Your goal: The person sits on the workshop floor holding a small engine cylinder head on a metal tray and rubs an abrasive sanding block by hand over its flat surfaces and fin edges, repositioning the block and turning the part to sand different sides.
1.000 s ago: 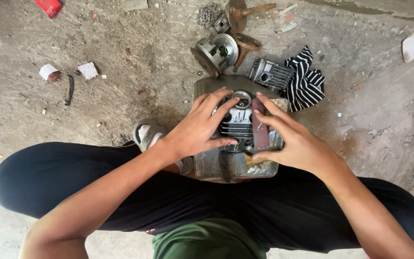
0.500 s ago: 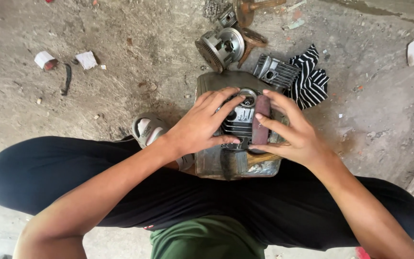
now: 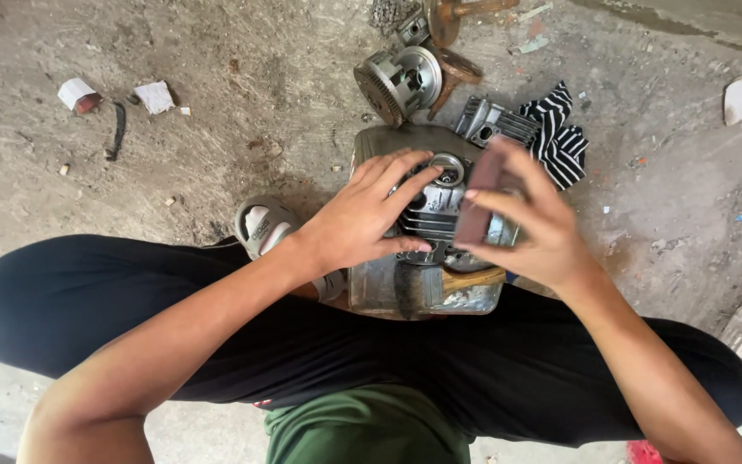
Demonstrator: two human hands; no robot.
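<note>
Head view: left hand (image 3: 371, 215) rests on finned engine part (image 3: 435, 210); right hand (image 3: 534, 232) grips brown block (image 3: 477, 202).

The right hand (image 3: 532, 225) has lifted the brown block (image 3: 477, 199) up off the finned engine part (image 3: 434, 213). Before, the block lay flat on it.

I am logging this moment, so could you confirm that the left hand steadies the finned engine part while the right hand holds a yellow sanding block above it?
Not quite: the head view shows the block in the right hand is reddish brown, not yellow. The left hand does rest on the finned engine part.
</note>
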